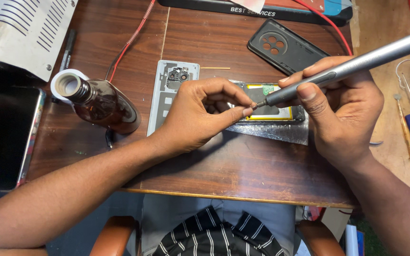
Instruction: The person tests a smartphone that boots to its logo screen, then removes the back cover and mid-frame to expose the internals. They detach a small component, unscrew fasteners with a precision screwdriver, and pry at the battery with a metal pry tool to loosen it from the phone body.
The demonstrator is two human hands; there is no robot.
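Two hands meet over an opened phone [269, 111] near the bench's far right edge.

Our right hand [342, 111] is clamped on a grey electric screwdriver [347, 68]; our left hand [205, 111] pinches its fingertips at the driver's tip. We judge a screw is being seated or lifted, which calls for steady alignment. Fingers hide the screw itself. Behind lie a grey back panel [167, 95], a black case [285, 47] and a brown bottle [100, 102].

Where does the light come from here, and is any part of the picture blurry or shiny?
Head view: soft light from above; the left hand and forearm cast a mild shadow on the wooden table towards the viewer. The brown bottle shows small glints. The grey screwdriver in the right hand is sharp.
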